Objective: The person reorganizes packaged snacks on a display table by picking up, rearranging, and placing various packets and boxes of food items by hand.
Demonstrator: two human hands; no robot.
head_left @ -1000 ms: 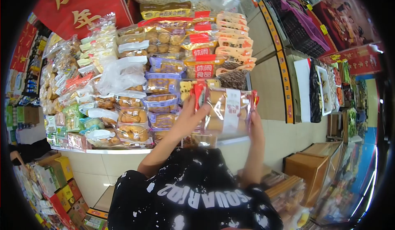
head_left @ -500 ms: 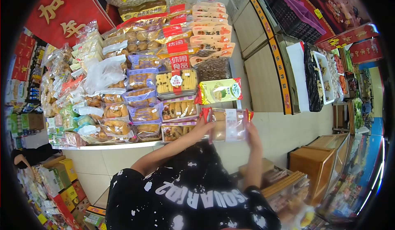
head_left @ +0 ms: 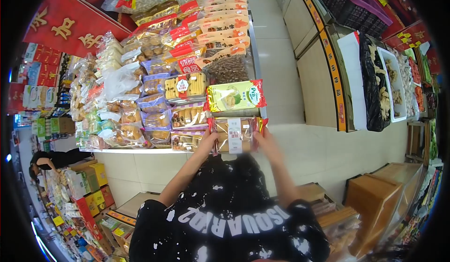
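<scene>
Currently, the left hand (head_left: pixel 207 142) and right hand (head_left: pixel 264 141) grasp opposite ends of the packaged cake rolls (head_left: pixel 234 135), unreleased, at the table's (head_left: pixel 126 151) near right corner, aligned just nearside of the green pastry packet (head_left: pixel 234 97).

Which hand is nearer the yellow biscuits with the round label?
Left. The left hand is below and right of the yellow biscuits in view; the right hand is farther right.
</scene>
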